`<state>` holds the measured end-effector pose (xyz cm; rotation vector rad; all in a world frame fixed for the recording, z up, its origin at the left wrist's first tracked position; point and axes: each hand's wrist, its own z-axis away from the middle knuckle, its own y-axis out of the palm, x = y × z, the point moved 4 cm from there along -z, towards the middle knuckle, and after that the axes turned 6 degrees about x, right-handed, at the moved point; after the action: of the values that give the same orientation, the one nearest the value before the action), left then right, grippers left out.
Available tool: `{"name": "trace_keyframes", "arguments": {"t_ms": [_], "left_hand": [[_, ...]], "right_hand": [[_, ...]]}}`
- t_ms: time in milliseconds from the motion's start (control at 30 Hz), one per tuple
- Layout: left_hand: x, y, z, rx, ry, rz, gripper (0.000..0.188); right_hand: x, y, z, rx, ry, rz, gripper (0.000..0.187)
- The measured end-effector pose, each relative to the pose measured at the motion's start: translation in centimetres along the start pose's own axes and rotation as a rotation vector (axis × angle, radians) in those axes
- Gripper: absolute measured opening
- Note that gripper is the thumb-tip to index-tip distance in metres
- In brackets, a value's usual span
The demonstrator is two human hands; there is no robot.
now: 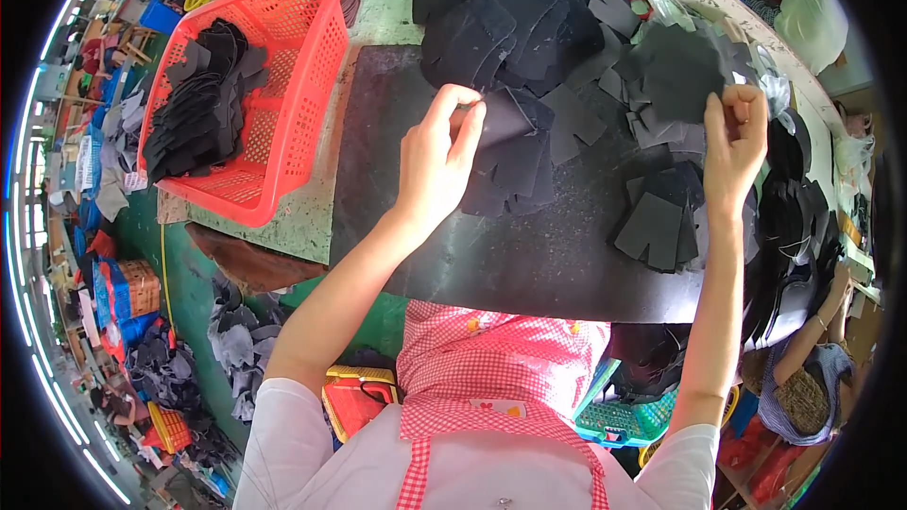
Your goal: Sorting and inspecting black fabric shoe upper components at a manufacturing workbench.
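Observation:
My left hand [436, 153] pinches the edge of a shiny black cut piece [505, 120] between thumb and fingers, over a loose stack of similar pieces [515, 175]. On the right, my right hand [735, 146] grips the lower corner of a dark grey cut piece [675, 71], raised above other scattered pieces. Beneath both hands lies a dark flat board [406, 189]. A large heap of black cut pieces [515, 24] sits at its far side. Nearer my right forearm is a smaller fanned pile of notched pieces [657, 231].
A red perforated basket [302, 123] holding black pieces stands at the left of the green table [298, 234]. Many black pieces [789, 217] hang or lie beyond my right arm. Another person [808, 382] is at the far right. A clear plastic bag [811, 14] hangs at the upper right.

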<state>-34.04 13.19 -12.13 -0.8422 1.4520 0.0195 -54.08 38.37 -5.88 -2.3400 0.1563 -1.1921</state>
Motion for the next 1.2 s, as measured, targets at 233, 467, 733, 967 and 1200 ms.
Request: {"name": "trace_keyframes", "arguments": {"t_ms": [233, 467, 733, 967, 1200], "left_hand": [[-1.1, -2.2, 2.8, -0.169, 0.395, 0.102, 0.009], [-2.6, 0.1, 4.6, 0.043, 0.534, -0.366, 0.013], [-0.4, -0.3, 1.4, -0.029, -0.006, 0.033, 0.003], [-1.7, -2.9, 8.0, 0.252, 0.569, -0.102, 0.015], [-4.9, 0.6, 7.0, 0.178, 0.356, -0.155, 0.018]], "right_hand": [[1.4, 3.6, 1.7, 0.219, 0.24, -0.41, 0.016], [-1.0, 3.5, 1.7, 0.275, 0.303, -0.312, 0.028], [5.6, 9.6, 5.7, 0.75, 0.357, -0.524, 0.027], [2.5, 9.6, 5.6, 0.665, 0.427, -0.572, 0.026], [5.1, 8.6, 5.6, 0.593, 0.317, -0.587, 0.028]]}}
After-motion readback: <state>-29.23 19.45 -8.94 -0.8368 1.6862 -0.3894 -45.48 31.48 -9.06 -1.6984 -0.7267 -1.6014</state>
